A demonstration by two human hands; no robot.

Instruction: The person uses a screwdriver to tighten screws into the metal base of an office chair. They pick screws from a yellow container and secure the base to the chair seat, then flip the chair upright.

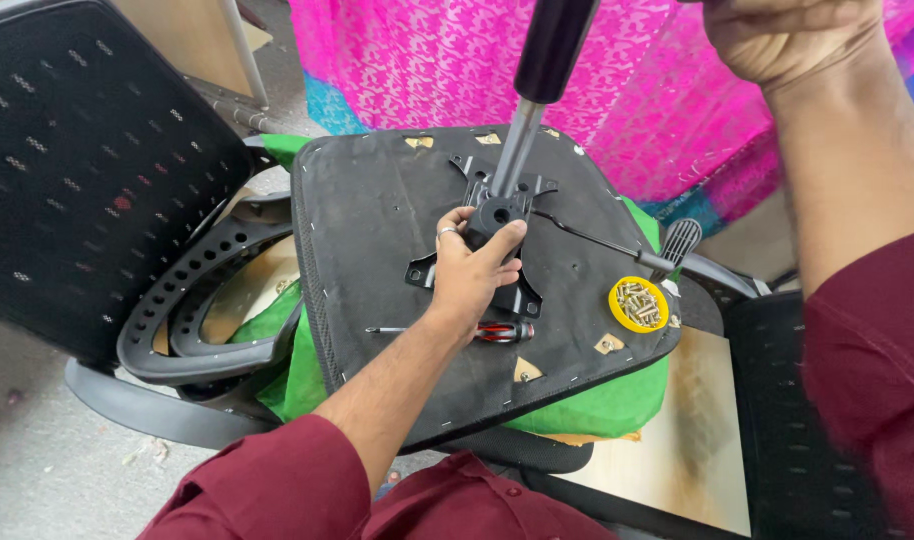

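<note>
seat underside [377,230] — screwdriver [497,331], screws [638,303]

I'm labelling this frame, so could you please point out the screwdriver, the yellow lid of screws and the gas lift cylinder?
screwdriver [504,331]: head view, on its red and black handle.
yellow lid of screws [620,318]: head view, on its yellow rim.
gas lift cylinder [518,145]: head view, on its silver shaft.

Black seat underside [377,260]; yellow screw tray [638,303]; pink patterned cloth [667,90].

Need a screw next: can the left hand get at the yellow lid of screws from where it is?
Probably yes. The left hand rests on the black mechanism plate, and the yellow lid of screws lies open on the same seat underside, with nothing between them.
</note>
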